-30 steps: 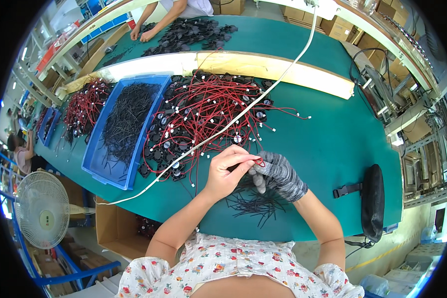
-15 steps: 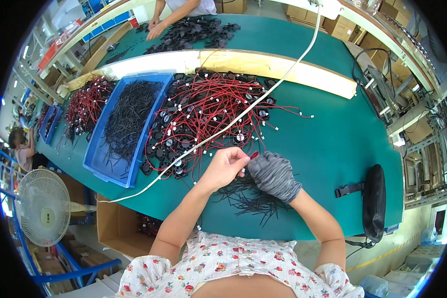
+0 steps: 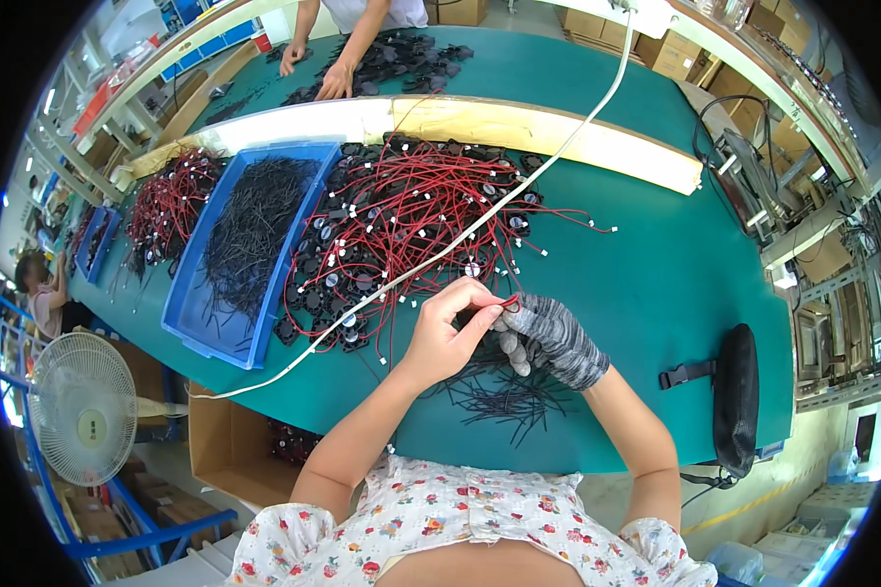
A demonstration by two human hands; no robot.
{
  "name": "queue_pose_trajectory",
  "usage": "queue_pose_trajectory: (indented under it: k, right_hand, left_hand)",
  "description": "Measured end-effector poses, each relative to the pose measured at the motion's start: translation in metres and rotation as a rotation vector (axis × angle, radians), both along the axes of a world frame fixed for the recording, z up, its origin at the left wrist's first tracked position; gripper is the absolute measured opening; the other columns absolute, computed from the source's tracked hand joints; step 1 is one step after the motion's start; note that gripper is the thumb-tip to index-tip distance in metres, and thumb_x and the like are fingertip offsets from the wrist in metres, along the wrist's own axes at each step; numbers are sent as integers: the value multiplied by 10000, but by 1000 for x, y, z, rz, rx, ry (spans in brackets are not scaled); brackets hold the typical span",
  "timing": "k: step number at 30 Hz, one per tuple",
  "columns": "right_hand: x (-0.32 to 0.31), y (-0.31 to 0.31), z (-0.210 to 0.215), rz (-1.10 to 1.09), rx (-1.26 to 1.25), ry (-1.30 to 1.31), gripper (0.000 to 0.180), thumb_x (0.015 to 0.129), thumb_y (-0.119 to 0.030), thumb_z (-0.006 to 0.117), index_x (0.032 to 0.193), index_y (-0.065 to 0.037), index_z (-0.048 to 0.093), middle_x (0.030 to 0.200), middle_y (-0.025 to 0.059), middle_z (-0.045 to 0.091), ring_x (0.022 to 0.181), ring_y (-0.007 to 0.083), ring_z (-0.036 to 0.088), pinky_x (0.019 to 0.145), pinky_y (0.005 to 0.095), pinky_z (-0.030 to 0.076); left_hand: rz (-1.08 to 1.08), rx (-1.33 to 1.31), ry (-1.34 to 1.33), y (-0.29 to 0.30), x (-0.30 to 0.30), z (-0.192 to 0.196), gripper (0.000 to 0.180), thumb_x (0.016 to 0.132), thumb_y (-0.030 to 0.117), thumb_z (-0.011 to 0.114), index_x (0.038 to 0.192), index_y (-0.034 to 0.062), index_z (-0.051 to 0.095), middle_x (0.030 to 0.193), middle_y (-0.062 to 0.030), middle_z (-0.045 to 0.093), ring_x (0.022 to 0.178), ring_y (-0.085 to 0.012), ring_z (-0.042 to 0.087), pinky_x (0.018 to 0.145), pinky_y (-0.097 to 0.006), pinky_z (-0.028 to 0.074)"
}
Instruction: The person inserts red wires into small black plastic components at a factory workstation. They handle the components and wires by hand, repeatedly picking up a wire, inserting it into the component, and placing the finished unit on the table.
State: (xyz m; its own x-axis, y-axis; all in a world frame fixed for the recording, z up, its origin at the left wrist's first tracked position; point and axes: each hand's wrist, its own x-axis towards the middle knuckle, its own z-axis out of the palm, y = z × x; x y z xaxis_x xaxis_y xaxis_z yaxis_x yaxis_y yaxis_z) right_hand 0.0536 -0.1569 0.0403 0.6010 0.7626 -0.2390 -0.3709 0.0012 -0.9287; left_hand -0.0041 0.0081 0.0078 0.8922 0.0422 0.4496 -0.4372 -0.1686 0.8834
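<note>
My bare left hand (image 3: 454, 331) pinches a short bend of red wire (image 3: 510, 302) between thumb and fingertips. Close against it, my right hand (image 3: 550, 340), in a grey knit glove, has its fingers curled round the same wire; whatever else lies inside the glove is hidden. Below the hands, thin black tubes (image 3: 509, 399) lie loose on the green table. Just beyond them spreads a heap of red wires (image 3: 431, 201) with white connectors, attached to small black parts (image 3: 308, 256) that bear pale discs.
A blue tray (image 3: 188, 328) of black tubes (image 3: 255, 230) stands at the left, with another red-wire heap (image 3: 173, 207) past it. A white cable (image 3: 440, 256) crosses the work area. A black pouch (image 3: 737, 401) lies right. Beyond the pale barrier (image 3: 548, 135), a co-worker's hands (image 3: 337, 80) touch black parts.
My right hand has turned and shifted slightly right, showing its curled fingers. My left hand has risen a little, and more red wire shows between them. The co-worker's hands have moved apart.
</note>
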Motion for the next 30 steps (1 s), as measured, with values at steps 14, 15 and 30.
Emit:
queue_pose_trajectory:
  k: [14, 15, 30]
  right_hand:
    - [3, 9, -34, -153, -381, -1144, 155, 774, -154, 617, 889, -70, 555, 755, 59, 553, 653, 183, 575, 573, 310, 494]
    - [1, 11, -34, -267, -259, -871, 180, 782, -162, 641, 898, -57, 552, 751, 51, 552, 631, 162, 574, 557, 288, 495]
    - [7, 0, -7, -168, -24, -277, 107, 810, -81, 601, 837, 6, 546, 616, 47, 566, 464, 94, 510, 436, 216, 419]
  left_hand:
    - [-64, -487, 695, -2, 5, -9, 110, 898, 117, 493, 852, 25, 533, 685, -20, 554, 575, -96, 560, 526, -224, 457]
    - [-74, -543, 697, -3, 5, -7, 108, 900, 120, 492, 860, 27, 531, 689, -23, 559, 577, -102, 565, 527, -229, 463]
    - [-257, -608, 549, -7, -1, 1, 83, 893, 105, 511, 840, 42, 500, 727, -29, 539, 602, -96, 521, 578, -225, 440]
